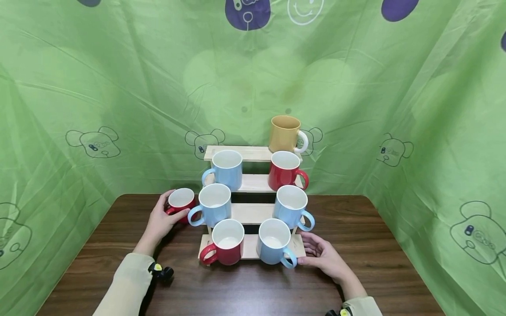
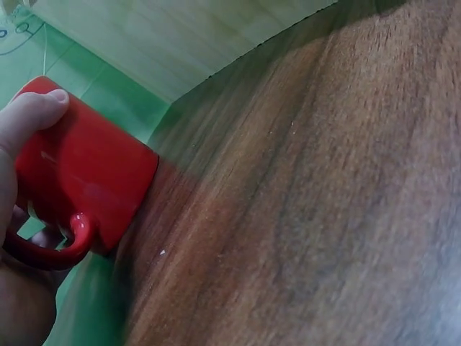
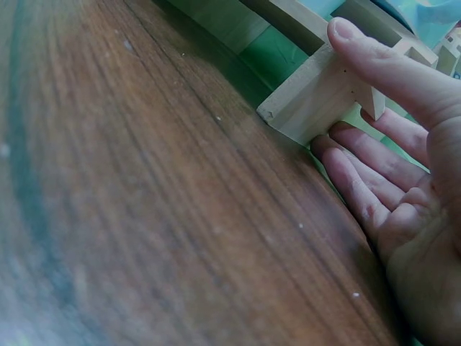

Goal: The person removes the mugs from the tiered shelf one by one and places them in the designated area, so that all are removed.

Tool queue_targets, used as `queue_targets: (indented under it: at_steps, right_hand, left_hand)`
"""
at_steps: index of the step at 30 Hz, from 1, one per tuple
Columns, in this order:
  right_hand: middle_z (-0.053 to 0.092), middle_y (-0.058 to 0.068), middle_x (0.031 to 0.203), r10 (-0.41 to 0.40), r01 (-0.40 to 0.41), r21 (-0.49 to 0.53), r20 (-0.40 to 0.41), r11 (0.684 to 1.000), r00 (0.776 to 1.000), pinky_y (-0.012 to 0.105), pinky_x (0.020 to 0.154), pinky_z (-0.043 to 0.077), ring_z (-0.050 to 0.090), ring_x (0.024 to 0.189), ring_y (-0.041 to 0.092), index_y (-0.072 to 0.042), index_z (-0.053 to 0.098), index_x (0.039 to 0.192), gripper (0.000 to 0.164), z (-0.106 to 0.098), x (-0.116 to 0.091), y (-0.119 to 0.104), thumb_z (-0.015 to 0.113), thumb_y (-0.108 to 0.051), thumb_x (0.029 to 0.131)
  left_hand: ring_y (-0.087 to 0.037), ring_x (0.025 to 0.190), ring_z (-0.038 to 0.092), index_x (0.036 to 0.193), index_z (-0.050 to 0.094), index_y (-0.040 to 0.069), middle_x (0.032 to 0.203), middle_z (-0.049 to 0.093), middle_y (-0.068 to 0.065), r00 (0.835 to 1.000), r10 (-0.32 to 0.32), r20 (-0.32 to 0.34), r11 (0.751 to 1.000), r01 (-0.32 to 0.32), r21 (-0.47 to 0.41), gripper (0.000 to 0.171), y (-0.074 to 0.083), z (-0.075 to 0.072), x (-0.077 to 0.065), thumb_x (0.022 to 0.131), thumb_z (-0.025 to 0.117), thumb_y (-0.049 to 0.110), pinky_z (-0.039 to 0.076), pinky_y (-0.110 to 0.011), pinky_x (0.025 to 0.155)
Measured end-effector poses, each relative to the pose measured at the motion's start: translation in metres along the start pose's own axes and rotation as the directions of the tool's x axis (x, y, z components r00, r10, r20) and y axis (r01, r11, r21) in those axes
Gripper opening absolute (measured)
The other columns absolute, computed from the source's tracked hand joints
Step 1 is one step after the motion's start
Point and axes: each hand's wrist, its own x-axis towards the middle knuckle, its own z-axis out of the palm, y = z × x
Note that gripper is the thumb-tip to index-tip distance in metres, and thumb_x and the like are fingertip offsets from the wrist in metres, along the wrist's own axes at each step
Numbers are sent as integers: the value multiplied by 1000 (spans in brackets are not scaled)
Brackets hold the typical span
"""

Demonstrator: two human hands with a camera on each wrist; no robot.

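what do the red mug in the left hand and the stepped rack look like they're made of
The red mug looks like glazed ceramic: glossy, with bright highlights, though plastic can't be ruled out. The stepped rack looks like bare wood: pale, matte, with faint grain.

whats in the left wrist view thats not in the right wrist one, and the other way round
Only the left wrist view shows the left hand holding a red mug, thumb against its wall.

Only the right wrist view shows the right hand at the end of the wooden rack's lowest step.

Both show the dark wood-grain table and green cloth. The pale surface atop the left view may be rack too; I can't tell.
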Motion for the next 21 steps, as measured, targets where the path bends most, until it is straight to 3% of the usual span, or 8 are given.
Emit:
queue_targets:
  at_steps: [7, 21]
  right_hand:
    - [56, 32, 151, 10, -10, -2, 2, 1000, 1000, 29, 104, 57, 70, 124, 18, 10, 45, 156, 77, 0, 0, 0, 86, 0, 92]
    - [58, 32, 149, 2, -2, 1, -4, 1000, 1000, 29, 104, 57, 70, 123, 17, 10, 46, 156, 77, 1, -1, -1, 86, 0, 91]
  left_hand:
    - [-43, 141, 52, 166, 37, 12, 154, 54, -25, 999, -23, 22, 1000, 23, -18, 94, 3, -2, -1, 91, 93, 27, 41, -59, 118]
    - [-43, 142, 51, 167, 34, 10, 156, 52, -26, 999, -9, 53, 1000, 10, -18, 94, 3, -3, 0, 93, 91, 22, 40, -60, 119]
